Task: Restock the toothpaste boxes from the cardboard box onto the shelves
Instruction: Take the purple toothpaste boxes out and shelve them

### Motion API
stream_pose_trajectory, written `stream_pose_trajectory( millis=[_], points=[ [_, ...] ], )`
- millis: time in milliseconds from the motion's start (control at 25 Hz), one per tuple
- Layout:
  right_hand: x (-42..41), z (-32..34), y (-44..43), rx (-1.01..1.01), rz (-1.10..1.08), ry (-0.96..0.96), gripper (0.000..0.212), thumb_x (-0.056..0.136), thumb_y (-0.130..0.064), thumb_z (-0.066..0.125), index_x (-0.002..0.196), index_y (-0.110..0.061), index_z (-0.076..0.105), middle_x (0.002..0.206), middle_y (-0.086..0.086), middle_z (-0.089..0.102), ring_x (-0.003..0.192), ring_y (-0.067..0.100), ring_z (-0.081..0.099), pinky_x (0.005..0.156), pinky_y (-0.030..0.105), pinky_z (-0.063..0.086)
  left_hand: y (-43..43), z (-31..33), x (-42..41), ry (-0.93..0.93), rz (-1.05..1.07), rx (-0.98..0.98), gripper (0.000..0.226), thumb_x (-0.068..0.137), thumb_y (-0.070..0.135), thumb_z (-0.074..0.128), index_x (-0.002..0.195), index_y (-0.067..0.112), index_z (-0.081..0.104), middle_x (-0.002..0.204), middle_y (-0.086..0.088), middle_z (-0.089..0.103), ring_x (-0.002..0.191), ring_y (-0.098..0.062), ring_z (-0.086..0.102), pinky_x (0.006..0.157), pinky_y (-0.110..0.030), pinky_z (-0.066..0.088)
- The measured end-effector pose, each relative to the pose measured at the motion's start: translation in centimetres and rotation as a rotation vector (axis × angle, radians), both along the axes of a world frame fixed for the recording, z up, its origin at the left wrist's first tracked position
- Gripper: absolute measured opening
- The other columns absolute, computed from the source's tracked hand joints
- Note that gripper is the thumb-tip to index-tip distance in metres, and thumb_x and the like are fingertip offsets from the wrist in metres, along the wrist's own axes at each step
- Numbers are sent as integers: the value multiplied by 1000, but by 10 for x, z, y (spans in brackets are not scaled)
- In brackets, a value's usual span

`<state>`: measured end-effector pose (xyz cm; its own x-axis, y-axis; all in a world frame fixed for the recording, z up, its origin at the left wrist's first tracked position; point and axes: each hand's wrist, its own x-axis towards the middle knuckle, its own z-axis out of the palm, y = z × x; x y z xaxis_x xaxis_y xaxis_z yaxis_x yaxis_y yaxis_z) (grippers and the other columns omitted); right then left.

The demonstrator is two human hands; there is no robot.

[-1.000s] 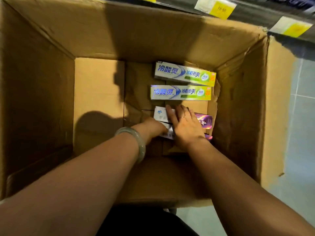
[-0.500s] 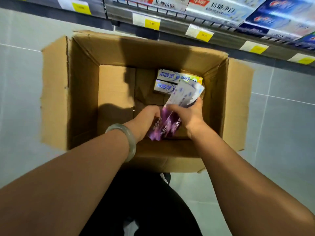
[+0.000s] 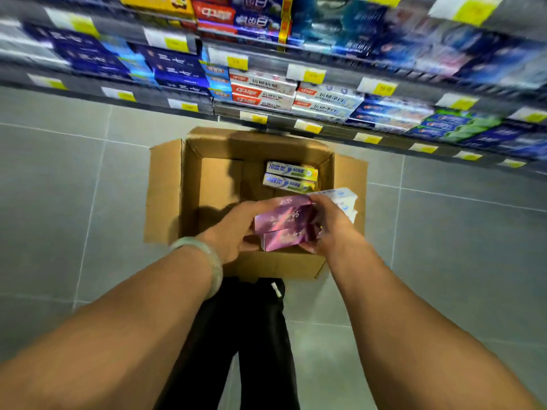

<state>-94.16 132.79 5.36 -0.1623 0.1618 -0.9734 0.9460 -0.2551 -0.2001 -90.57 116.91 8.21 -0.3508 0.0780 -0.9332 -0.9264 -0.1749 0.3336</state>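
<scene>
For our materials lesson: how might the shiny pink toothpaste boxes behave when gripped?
Probably stiff: the pink boxes show straight edges between left hand and right hand. Their glossy faces may slide on each other. Likely light, several held together.

Left grip (image 3: 233,229) and right grip (image 3: 333,229) hold a small stack of pink-and-white toothpaste boxes (image 3: 284,223) between them, above the open cardboard box (image 3: 165,190). Left fingers curl on the pink end, right grip wraps round the middle, white ends stick out past it. Two green-white toothpaste boxes (image 3: 290,183) lie flat side by side at the carton's far right. Pale bangle (image 3: 207,255) on left wrist. Carton sits on grey tiled floor (image 3: 74,202), just below blurred shelves (image 3: 340,78) packed with toothpaste, yellow price tags (image 3: 306,74) along the rails. Black trousers (image 3: 254,335) at bottom centre
</scene>
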Motion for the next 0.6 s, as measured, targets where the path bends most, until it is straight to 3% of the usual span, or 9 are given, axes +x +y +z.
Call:
stream_pose_trajectory(
  millis=[80, 160, 280, 400, 600],
  points=[
    [-1, 46, 1, -52, 23, -1, 17, 81, -36, 65, 83, -20, 60, 76, 0, 64, 67, 17, 60, 57, 29, 46, 4, 39, 4, 46, 15, -5, 50, 79, 31, 71, 123, 19, 50, 116, -7, 66, 107, -27, 63, 93, -52, 51],
    [1, 85, 2, -115, 7, 29, 16, 81, -34, 65, 89, -21, 64, 78, 2, 68, 69, 19, 63, 55, 28, 50, 4, 77, 8, 109, 41, 1, 45, 83, 24, 69, 122, 21, 46, 112, -5, 65, 105, -27, 63, 93, -54, 51],
    [7, 135, -2, -105, -4, 78, 42, 73, -38, 73, 110, -22, 66, 94, 5, 72, 83, 24, 68, 58, 35, 56, 2, 123, 14, 203, 33, 32, 48, 82, 17, 70, 121, 26, 44, 110, -1, 63, 101, -25, 63, 89, -50, 53],
    [14, 184, 1, -96, -14, 96, 45, 72, -39, 74, 113, -22, 66, 107, 8, 72, 92, 26, 67, 65, 42, 58, 6, 167, 20, 300, -55, 5, 51, 80, 11, 72, 116, 30, 42, 112, 4, 61, 100, -21, 61, 77, -42, 56],
    [17, 277, 12, -127, 66, 214, 46, 73, -43, 68, 111, -18, 67, 82, 6, 74, 59, 23, 71, 59, 40, 59, 23, 255, 27, 460, -98, -104, 56, 79, 3, 72, 118, 24, 38, 110, 2, 61, 92, -15, 60, 55, -28, 53]
  ],
)
